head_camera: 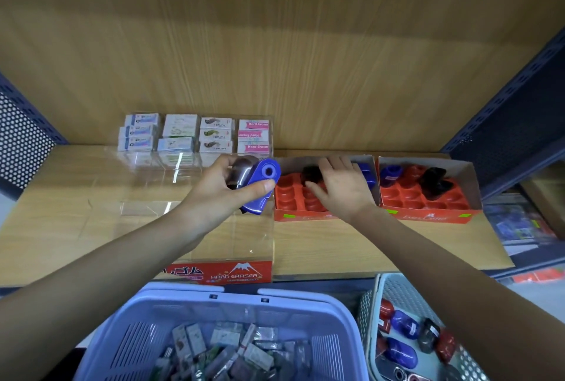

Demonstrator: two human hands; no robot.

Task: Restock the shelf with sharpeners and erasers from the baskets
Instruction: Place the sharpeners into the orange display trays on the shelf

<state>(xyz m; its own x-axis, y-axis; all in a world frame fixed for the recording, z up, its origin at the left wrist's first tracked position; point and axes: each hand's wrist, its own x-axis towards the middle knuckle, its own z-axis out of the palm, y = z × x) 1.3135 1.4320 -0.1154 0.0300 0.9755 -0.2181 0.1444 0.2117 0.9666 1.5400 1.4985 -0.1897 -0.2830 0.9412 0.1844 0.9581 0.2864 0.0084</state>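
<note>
In the head view, the left hand (pixel 218 194) gripped a blue sharpener (pixel 263 180) just left of the red tray (pixel 286 215). The right hand (pixel 341 192) covered a dark sharpener (pixel 309 173) inside it, grip unclear. Most pockets sat unfilled, and the blue basket (pixel 214 299) and white basket (pixel 385 289) below held plenty of stock.

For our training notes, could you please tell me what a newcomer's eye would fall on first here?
The left hand at centre grips a bright blue sharpener. Beside it the right hand lies over a red tray of sharpener slots, and a blue basket of erasers fills the foreground.
</note>
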